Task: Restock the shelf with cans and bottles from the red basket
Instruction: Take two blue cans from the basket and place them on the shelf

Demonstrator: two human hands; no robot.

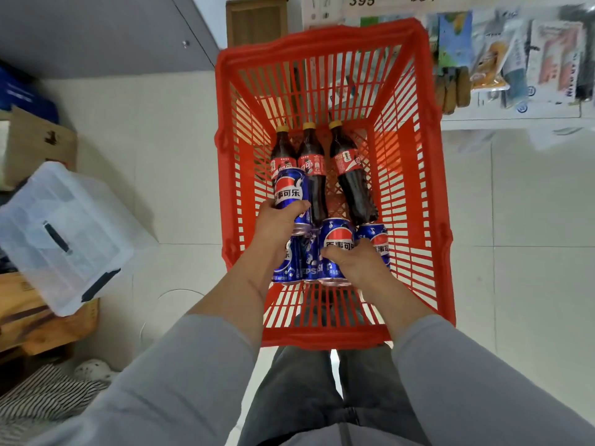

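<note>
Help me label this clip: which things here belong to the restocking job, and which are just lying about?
Part of the job:
red basket
three cola bottles lying in it
blue Pepsi cans in it
Pepsi can gripped by the left hand
Pepsi can gripped by the right hand
shelf with packaged goods

Lying about:
clear plastic storage box
cardboard boxes
striped cloth

Single head-worn wide-angle view, looking steeply down and forward, close over both hands: left hand (pixel 279 222) and right hand (pixel 351 259) sit mid-frame inside the red slatted plastic basket (pixel 409 201), shelf edge beyond.
</note>
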